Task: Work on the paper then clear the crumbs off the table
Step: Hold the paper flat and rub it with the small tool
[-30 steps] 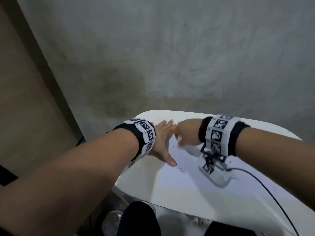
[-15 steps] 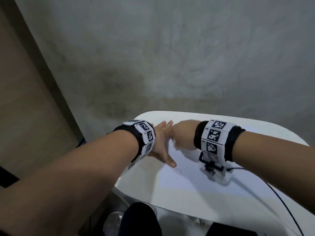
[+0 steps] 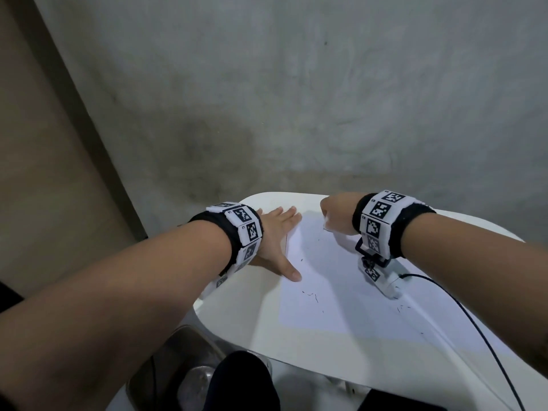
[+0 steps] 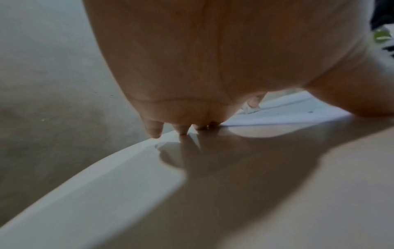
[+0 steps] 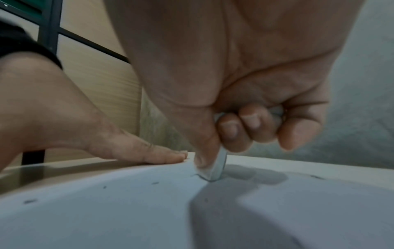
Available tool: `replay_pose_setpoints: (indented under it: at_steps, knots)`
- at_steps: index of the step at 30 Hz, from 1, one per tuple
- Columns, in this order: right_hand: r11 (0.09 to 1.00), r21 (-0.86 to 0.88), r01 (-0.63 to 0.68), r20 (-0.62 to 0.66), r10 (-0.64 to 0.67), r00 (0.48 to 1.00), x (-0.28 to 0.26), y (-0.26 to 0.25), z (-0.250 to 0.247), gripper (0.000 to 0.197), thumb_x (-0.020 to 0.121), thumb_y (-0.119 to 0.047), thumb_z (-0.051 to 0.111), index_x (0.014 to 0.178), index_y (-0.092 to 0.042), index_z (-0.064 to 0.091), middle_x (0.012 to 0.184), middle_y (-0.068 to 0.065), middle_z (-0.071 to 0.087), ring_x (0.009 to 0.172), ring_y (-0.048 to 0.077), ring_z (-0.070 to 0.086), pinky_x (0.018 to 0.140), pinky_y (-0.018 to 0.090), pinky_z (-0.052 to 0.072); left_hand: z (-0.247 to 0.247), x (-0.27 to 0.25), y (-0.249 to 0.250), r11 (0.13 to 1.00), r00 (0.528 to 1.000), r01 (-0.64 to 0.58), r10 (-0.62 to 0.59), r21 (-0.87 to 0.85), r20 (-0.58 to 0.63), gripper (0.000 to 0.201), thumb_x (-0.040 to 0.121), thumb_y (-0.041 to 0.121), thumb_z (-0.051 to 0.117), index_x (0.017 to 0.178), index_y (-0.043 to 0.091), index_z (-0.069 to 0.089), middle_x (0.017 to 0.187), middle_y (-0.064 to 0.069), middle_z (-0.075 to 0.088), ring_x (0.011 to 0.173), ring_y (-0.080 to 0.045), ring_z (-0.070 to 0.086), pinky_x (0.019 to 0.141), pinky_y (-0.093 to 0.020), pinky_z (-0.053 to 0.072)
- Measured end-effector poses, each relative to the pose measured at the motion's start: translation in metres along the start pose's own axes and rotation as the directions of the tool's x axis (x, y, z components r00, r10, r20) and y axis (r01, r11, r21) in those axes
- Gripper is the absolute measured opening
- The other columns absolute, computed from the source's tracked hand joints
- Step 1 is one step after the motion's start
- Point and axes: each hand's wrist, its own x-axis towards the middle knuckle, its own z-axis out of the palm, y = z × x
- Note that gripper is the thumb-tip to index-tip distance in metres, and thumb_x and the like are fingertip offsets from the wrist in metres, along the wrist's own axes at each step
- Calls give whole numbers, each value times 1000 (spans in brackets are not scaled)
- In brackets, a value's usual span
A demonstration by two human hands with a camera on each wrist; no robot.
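On the white surface in front of you lies the paper, its far left corner pinned under your left hand. That hand is flat, fingers straight and spread, thumb pointing toward you along the sheet's left edge; it sits where it sat a second ago, so the sheet is anchored as before. Your right hand has moved: a second ago it worked almost against the left fingertips, and now it is further right, at the far edge of the paper, with a clear gap between the two hands. Its fingers are curled tight around a small white eraser, thumb pressed down its side, and the eraser's tip touches the sheet beside a dark mark. That shift suggests the patch by the left hand is rubbed out and you are on the next patch, so the paper step looks under way, not finished. Dark crumbs are scattered over the sheet near your thumb, and a few specks lie near the right arm. None are cleared, so the sweeping step is yet to come; whether any crumbs lie off the sheet is too small to tell.
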Motion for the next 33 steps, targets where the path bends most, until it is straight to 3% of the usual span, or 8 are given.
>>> replay_pose_setpoints:
  at_steps: [4,8,13,18,22,27,29,33]
  knots:
    - [997,-74,20,17,-19,1000,0,-4,-3,26,93,-20,49,114,-8,58,115,5,65,98,26,62,77,28,46,2,2,-2,1000,1000,0,0,2,27,132,68,76,65,153,22,-20,159,5,-26,148,-17,-19,120,-51,-1]
    - [971,-140,194,83,-183,980,-7,-37,7,34,95,-23,51,127,-11,53,124,5,62,113,24,59,74,26,34,2,1,0,1000,1000,-7,8,-28,13,134,67,72,70,152,22,-21,160,3,-24,148,-19,-17,119,-54,2]
    - [991,-112,67,-19,-70,997,4,-11,-5,10,90,-19,55,88,-11,61,87,5,65,85,27,60,67,25,44,3,6,-4,1000,999,-8,8,-9,41,134,66,77,66,153,21,-20,159,4,-26,148,-19,-20,120,-53,1]
    - [980,-29,196,19,-195,981,1,-37,0,32,93,-19,54,124,-9,58,121,10,62,113,29,59,81,30,45,1,2,-1,998,1000,-11,12,-58,23,130,67,70,72,153,29,-16,159,5,-25,147,-19,-21,120,-49,-2]
    - [993,-106,44,22,-41,999,24,-13,-2,18,92,-18,57,84,-2,62,84,11,63,80,24,59,57,11,45,2,7,-3,1000,999,0,2,-24,52,135,66,75,69,152,22,-21,160,4,-26,147,-20,-21,119,-50,0]
    - [990,-76,116,-6,-117,993,28,-22,5,26,90,-24,55,108,-8,65,110,10,66,97,28,65,85,34,50,4,8,-3,1000,999,-5,6,-22,37,134,65,75,69,153,24,-19,160,4,-23,148,-21,-20,118,-51,0]
    - [993,-119,15,-67,-23,998,32,-10,1,19,91,-23,54,97,-9,66,106,12,65,76,26,57,78,35,50,3,6,-1,1000,1000,-1,2,-18,24,134,67,74,69,153,20,-19,161,3,-24,148,-21,-19,118,-49,1]
    - [996,-20,87,49,-86,995,27,-31,2,24,91,-20,57,112,-11,64,97,6,57,85,18,42,71,23,38,4,1,2,999,1000,9,-9,-47,-3,125,70,69,70,155,25,-9,163,5,-13,149,-24,-13,119,-43,2]
